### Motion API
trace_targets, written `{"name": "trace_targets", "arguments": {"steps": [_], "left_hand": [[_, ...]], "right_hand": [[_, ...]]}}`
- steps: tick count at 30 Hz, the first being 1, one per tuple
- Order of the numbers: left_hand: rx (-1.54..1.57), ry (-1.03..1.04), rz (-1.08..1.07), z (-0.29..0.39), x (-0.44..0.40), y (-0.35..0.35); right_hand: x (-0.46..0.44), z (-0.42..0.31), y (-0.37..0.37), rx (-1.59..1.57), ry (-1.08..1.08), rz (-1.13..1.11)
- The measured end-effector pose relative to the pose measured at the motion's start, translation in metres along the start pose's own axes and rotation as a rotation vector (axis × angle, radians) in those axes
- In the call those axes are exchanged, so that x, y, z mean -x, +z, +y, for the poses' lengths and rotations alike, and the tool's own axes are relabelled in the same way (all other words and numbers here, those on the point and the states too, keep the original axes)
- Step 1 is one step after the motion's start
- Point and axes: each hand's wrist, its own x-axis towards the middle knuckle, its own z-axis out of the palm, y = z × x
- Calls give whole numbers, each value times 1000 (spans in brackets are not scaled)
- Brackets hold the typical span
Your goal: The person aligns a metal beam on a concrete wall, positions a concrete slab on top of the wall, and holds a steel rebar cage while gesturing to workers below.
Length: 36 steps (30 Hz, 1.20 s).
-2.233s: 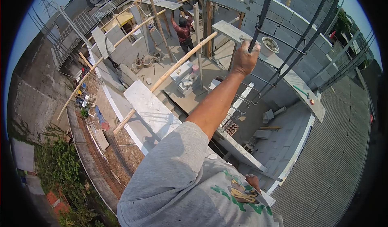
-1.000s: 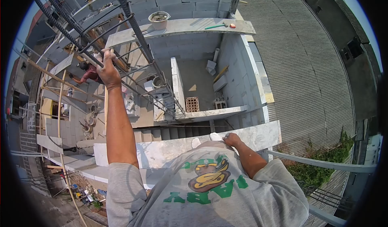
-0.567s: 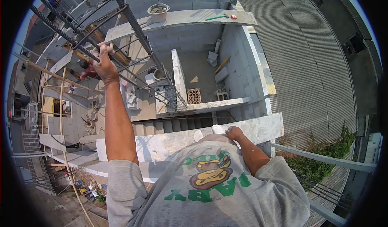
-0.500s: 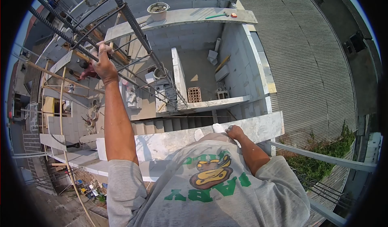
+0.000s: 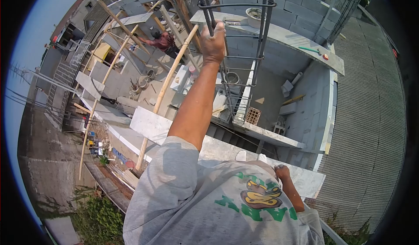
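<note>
My left hand [image 5: 213, 44] is stretched out ahead, its fingers wrapped round a ribbed bar of the upright rebar column [image 5: 268, 21]. Square steel ties ring the column's long bars. My right hand [image 5: 282, 171] hangs low beside my waist with its fingers curled in. Whatever it may hold is hidden. Beneath me lies a pale, mortar-smeared slab [image 5: 305, 177], where the tips of my white-covered feet [image 5: 241, 156] show past the grey shirt.
A mortar bucket [image 5: 257, 19], a green-handled hammer [image 5: 309, 49] and a small orange item [image 5: 325, 57] rest on a ledge. Below are stairs [image 5: 222, 133] and a walled room. A bamboo pole [image 5: 168, 85] stands left. Another person [image 5: 165, 42] works lower down. Corrugated roofing [image 5: 369, 109] lies right.
My view has turned left, so the column, ledge and room sit further right. More ground shows at left. My left hand keeps its hold on the rebar; my right stays by my waist.
</note>
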Motion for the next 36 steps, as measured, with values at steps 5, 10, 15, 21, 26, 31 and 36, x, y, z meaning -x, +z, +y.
{"name": "trace_targets", "arguments": {"steps": [5,10,15,21,26,31,36], "left_hand": [[-17,-24,22,4,5,4],[21,-30,39,6,6,2],[43,-2,14,1,3,0],[-5,-20,21,-2,2,-2],[-24,12,10,-1,2,-5],[-79,-21,24,8,4,-6],[-16,-19,0,-8,-5,-19]], "right_hand": [[-9,12,0,-40,1,63],[-4,4,-9,-3,-15,78],[-1,1,-12,17,-9,47],[-1,3,-7,23,10,43],[2,2,-6,44,12,16],[0,16,-9,-13,20,31],[8,23,-24,-44,52,56]]}}
